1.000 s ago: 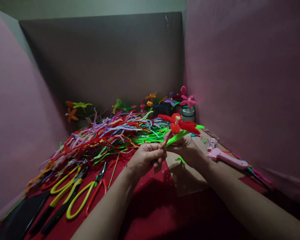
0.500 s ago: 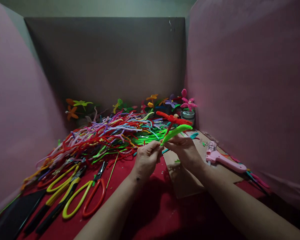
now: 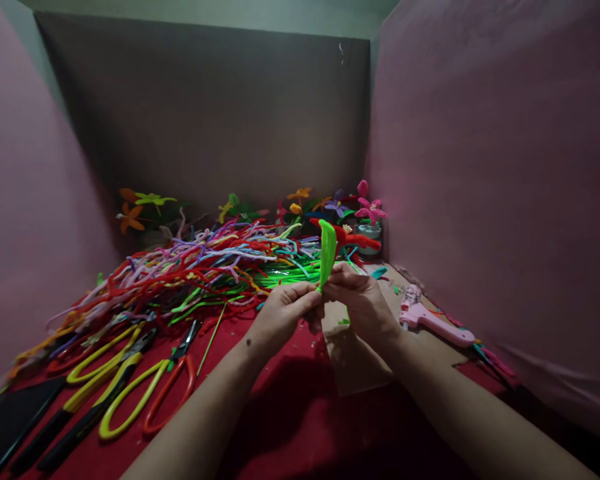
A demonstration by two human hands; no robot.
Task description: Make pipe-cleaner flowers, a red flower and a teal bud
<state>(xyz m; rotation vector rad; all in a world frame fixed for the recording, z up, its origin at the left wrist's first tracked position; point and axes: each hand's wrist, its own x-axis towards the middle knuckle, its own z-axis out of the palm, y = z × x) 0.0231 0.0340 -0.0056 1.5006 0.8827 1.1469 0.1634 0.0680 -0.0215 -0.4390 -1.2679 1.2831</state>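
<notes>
In the middle of the view my left hand and my right hand meet, fingers closed. A bright green pipe-cleaner leaf rises upright between them, its base pinched by my left fingertips. Just behind the leaf is a red pipe-cleaner flower with a pale centre, partly covered by the leaf. My right fingers close around the flower's stem, which is mostly hidden by the hand.
A heap of coloured pipe cleaners spreads across the left and centre. Pliers and scissors lie at front left. A pink glue gun rests on cardboard to the right. Finished flowers stand at the back.
The green leaf has swung from slanting rightward to standing upright in front of the red flower. The flower has tipped so its petals show edge-on. Both hands stay together.
</notes>
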